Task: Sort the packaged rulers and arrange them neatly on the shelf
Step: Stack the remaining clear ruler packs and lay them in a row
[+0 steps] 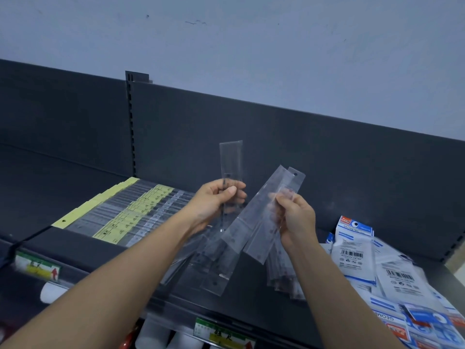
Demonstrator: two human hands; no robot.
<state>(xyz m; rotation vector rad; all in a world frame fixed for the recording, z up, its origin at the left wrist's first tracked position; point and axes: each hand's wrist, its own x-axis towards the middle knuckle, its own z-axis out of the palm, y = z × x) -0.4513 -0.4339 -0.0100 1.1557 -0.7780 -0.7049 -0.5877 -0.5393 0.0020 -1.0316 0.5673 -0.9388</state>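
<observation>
Our left hand (216, 200) pinches one upright ruler packet (230, 159); our right hand (295, 219) grips a slanted sheaf (256, 215). Both lie right of the yellow-labelled row (120, 214), left hand nearer.

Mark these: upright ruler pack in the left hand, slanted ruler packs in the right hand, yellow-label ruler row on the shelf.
upright ruler pack (231, 159): head view, clear upper end.
slanted ruler packs (256, 220): head view, middle of the front sleeve.
yellow-label ruler row (148, 202): head view, yellow label band mid-row.
</observation>
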